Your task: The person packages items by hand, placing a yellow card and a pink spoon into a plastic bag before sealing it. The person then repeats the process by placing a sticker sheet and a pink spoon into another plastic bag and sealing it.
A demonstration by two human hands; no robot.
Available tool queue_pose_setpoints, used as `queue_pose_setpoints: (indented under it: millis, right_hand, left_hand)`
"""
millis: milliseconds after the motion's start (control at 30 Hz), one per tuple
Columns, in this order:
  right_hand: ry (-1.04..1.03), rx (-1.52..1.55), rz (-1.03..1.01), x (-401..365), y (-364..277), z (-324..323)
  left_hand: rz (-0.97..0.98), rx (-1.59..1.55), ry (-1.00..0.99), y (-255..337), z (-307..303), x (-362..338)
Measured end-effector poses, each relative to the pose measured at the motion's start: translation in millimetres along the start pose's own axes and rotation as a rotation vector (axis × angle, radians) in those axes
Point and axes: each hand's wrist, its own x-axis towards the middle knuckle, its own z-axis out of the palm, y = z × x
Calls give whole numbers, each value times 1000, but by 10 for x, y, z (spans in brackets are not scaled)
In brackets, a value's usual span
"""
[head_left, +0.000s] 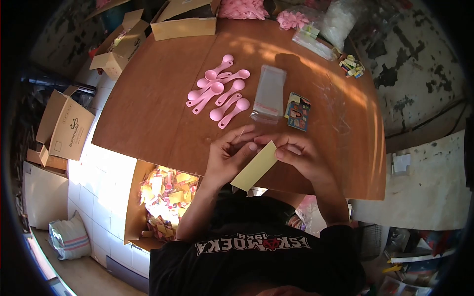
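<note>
A plain yellow card is tilted over the table's near edge, between my two hands. My right hand pinches its upper right edge, thumb on the near face. On the card's other side, my left hand is closed with curled fingers and its thumb by the card's edge. A thin glint shows above those fingers, but what they hold is hidden. Beyond my hands lie a stack of clear plastic bags and a few printed cards. Pink measuring spoons are heaped to the left of the bags.
The brown table has an open carton and pink pieces at its far edge. Small boxes sit at the far right. Below the left edge, a carton holds many packed yellow-and-pink items. More cartons stand left.
</note>
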Motion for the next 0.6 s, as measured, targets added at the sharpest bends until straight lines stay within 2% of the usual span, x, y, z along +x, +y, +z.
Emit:
queue_pose_setpoints:
  millis: [67,133,167,200,267,300,333,400,433,500,600]
  right_hand:
    - [3,12,19,-54,12,-66]
    - [225,-111,-98,-120,-30,-143]
    - [345,-203,-265,-109,-35,-155]
    - [349,-198,-262,-90,-61,-162]
    - [545,-323,-463,-47,-123,-197]
    - [588,-324,-479,-24,-143,-212]
    - [592,-325,-480,-24,-180,-201]
    - [601,-392,-296,-25,-257,-177]
    - [601,-392,-297,-29,-243,-213]
    - [411,-616,-230,-32,-211,-289]
    - [390,-649,-298,-5,-221,-231]
  left_hand:
    - [-20,-50,25,-65,-50,25]
    - [-34,-1,87,-40,-52,20]
    - [38,35,77,-106,-85,34]
    - [32,38,77,-109,-80,24]
    - [8,-30,40,-86,-40,11]
    - [-19,-13,24,-44,-15,4]
    - [-20,-12,20,-20,3,1]
    - [0,-25,0,5,26,-2]
    - [1,-25,0,-6,26,2]
    - [18,-65,3,-35,19,8]
    - [-41,97,-60,25,41,-3]
